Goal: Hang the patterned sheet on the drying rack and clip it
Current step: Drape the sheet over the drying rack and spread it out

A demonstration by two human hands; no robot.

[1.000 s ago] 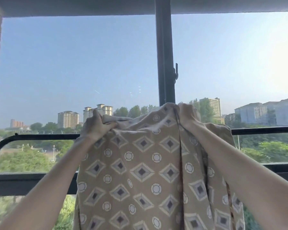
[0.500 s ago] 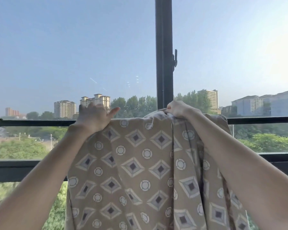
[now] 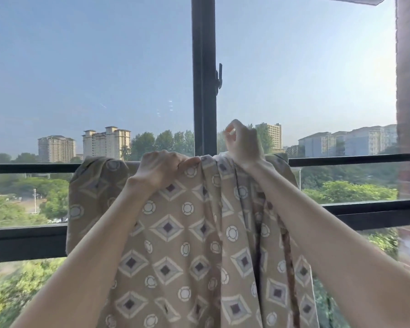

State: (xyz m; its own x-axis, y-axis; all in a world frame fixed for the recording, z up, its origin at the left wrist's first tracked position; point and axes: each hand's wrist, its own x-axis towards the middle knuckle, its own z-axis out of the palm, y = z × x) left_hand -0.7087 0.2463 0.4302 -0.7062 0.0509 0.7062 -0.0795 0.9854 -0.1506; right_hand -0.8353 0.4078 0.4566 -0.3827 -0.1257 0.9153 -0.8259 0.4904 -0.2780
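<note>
The tan patterned sheet point(image 3: 175, 233), printed with diamonds and circles, hangs draped over the black horizontal bar of the drying rack point(image 3: 29, 168). Its folds bunch along the top. My left hand point(image 3: 161, 168) is clenched on the sheet's top fold at the bar, near the middle. My right hand point(image 3: 243, 144) sits just to the right, its heel against the sheet's top edge. Its fingers are curled and pinched together above the bar. A small pale spot shows at the fingertips; I cannot tell what it is. No clip is clearly in view.
Behind the rack is a large window with a black vertical post point(image 3: 204, 74) and a handle point(image 3: 219, 79). A thick lower frame bar point(image 3: 24, 242) crosses the view. A brick wall edge point(image 3: 408, 91) stands at the right. Trees and buildings lie outside.
My left hand has moved right and closed on the sheet's top fold. My right hand has lifted its fingers above the bar. More of the sheet now lies over the bar on the left.
</note>
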